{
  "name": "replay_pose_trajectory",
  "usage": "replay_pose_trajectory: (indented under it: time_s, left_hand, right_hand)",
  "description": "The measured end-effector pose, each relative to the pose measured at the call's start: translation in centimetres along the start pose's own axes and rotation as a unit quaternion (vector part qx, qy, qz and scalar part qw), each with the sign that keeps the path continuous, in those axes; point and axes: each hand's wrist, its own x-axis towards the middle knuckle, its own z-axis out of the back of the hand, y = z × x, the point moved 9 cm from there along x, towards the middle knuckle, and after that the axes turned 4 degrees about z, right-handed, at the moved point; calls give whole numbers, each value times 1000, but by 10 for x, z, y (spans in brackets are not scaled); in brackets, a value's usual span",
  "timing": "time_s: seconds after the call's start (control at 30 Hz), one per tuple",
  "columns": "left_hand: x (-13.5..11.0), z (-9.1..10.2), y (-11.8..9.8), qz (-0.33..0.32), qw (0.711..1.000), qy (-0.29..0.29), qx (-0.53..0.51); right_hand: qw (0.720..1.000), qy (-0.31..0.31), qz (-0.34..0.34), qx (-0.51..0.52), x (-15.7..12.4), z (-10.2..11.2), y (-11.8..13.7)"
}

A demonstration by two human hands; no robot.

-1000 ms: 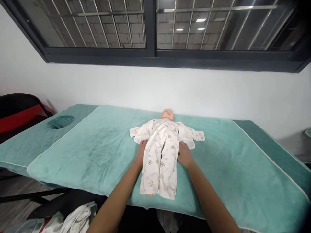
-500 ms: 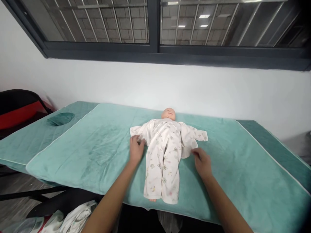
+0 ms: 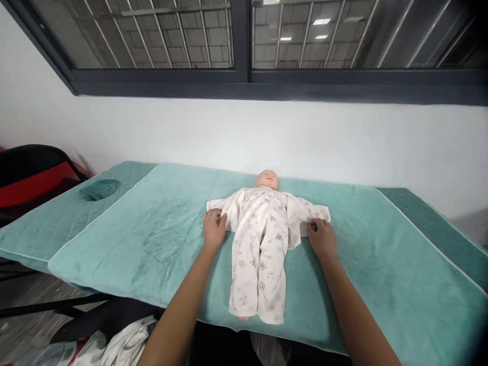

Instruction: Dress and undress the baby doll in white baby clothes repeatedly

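Observation:
A baby doll [image 3: 266, 179] lies on its back on a teal towel [image 3: 160, 229], dressed in a white printed romper [image 3: 261, 244]. My left hand [image 3: 213, 229] rests on the romper's left sleeve near its cuff, fingers curled onto the cloth. At the end of the right sleeve, my right hand [image 3: 322, 237] has its fingers pinched on the fabric. Both sleeves lie spread out to the sides. A small foot shows at the bottom of the romper's left leg.
The towel covers a teal massage table [image 3: 430, 223] with a face hole [image 3: 99, 189] at its left end, against a white wall under a dark window. A black and red chair [image 3: 26, 178] stands at the left. White clothes [image 3: 122, 345] lie on the floor below.
Both hands moved outward from the doll's waist to the sleeve ends. The sleeves now lie flatter and more stretched out. The view shifted slightly.

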Motion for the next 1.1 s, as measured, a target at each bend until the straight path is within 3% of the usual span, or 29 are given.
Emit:
replay_pose_trajectory:
  time_s: [0.1, 0.17, 0.23, 0.3, 0.37, 0.47, 0.57, 0.63, 0.67, 0.83, 0.97, 1.03, 1.1]
  left_hand:
    - [-2, -3, 7, 62, 990, 24, -127]
    - [0, -3, 2, 96, 980, 36, -173]
    - [8, 1, -17, 98, 973, 40, -207]
    - [17, 5, -49, 89, 961, 57, -254]
    - [23, 7, -90, 72, 952, 81, -288]
    - [12, -3, -155, -5, 963, 151, -225]
    - [-33, -34, -196, -134, 950, 269, -81]
    - [-68, -53, -199, -212, 925, 315, 3]
    - [-81, -58, -195, -235, 922, 307, 31]
    - [-99, -51, -167, -252, 950, 181, 40]
    - [-93, -43, -160, -217, 963, 157, -14]
    - [-91, -38, -159, -205, 964, 159, -51]
    - [-90, -28, -151, -169, 969, 156, -94]
  right_hand:
    - [979, -22, -45, 198, 1, 1, -13]
    - [929, -41, -73, 360, 4, 2, -21]
    - [862, -53, -102, 494, 6, 1, -29]
    - [803, -41, -135, 579, 7, -4, -33]
    - [774, -19, -159, 613, 6, -8, -33]
    - [769, -2, -167, 617, 5, -7, -30]
    - [773, 25, -152, 615, 3, -4, -23]
    - [772, 50, -128, 620, 2, -1, -19]
    - [770, 62, -117, 624, 1, 0, -17]
    - [746, 119, -119, 644, 1, -5, 2]
    - [720, 153, -73, 673, 10, -3, 71]
    - [720, 231, -14, 654, 7, -4, 121]
    - [721, 349, 49, 596, -5, -9, 160]
